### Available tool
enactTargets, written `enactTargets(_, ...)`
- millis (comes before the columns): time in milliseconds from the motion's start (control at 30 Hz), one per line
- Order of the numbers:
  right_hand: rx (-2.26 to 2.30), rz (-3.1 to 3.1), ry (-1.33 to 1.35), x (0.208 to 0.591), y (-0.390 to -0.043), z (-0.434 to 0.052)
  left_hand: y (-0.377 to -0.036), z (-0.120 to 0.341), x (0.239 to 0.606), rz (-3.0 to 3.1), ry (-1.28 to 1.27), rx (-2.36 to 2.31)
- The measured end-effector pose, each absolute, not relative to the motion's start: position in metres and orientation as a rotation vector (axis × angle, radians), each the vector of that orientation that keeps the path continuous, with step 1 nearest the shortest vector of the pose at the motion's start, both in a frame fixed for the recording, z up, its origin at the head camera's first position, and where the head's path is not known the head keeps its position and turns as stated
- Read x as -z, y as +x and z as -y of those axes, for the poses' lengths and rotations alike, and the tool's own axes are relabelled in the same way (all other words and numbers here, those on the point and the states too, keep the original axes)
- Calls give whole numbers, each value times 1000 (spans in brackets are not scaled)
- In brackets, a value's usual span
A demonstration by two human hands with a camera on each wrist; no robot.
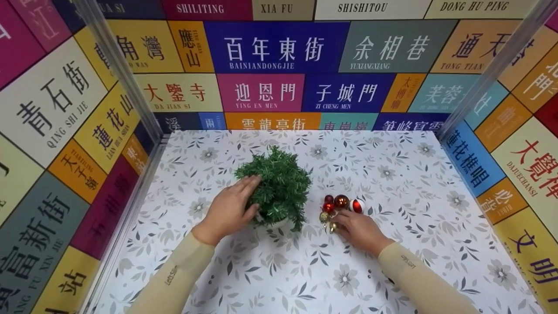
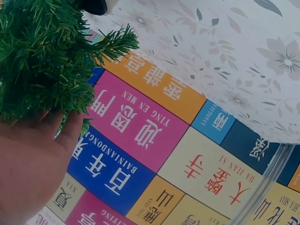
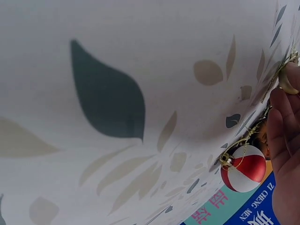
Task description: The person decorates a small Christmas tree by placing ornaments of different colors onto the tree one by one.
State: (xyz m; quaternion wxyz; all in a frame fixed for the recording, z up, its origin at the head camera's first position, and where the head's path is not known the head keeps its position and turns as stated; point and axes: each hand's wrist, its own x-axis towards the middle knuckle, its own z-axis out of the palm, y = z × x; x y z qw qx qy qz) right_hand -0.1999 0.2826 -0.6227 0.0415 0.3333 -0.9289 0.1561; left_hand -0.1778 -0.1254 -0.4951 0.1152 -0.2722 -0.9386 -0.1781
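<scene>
A small artificial Christmas tree (image 1: 279, 183) with bushy green needles stands on the table, its pale base (image 1: 279, 224) partly showing. My left hand (image 1: 231, 209) rests against the tree's left side, thumb and fingers spread along the branches. Close up in the left wrist view, the fingertips reach into the foliage (image 2: 47, 61). To the right of the tree, my right hand (image 1: 361, 230) pinches a gold bauble (image 3: 287, 82) at the near edge of a small cluster. Beside its fingers lie another gold bauble (image 1: 324, 216), red baubles (image 1: 328, 207), a brown bauble (image 1: 341, 201) and a red-and-white bauble (image 1: 357, 206).
A white cloth (image 1: 388, 174) with grey leaves and flowers covers the table. Panels with printed place names (image 1: 274, 48) wall it in at the back and both sides, with clear corner posts (image 1: 122, 61) between them. Gold strings (image 3: 241, 143) trail from the baubles.
</scene>
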Motion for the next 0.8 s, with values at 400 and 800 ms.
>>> enactTargets(400, -516, 2855, 997, 620, -199, -283, -179, 125, 496, 2752, -781, 508)
enactTargets(800, -547, 2855, 1005, 618, -199, -281, -179, 125, 495, 2725, -796, 525)
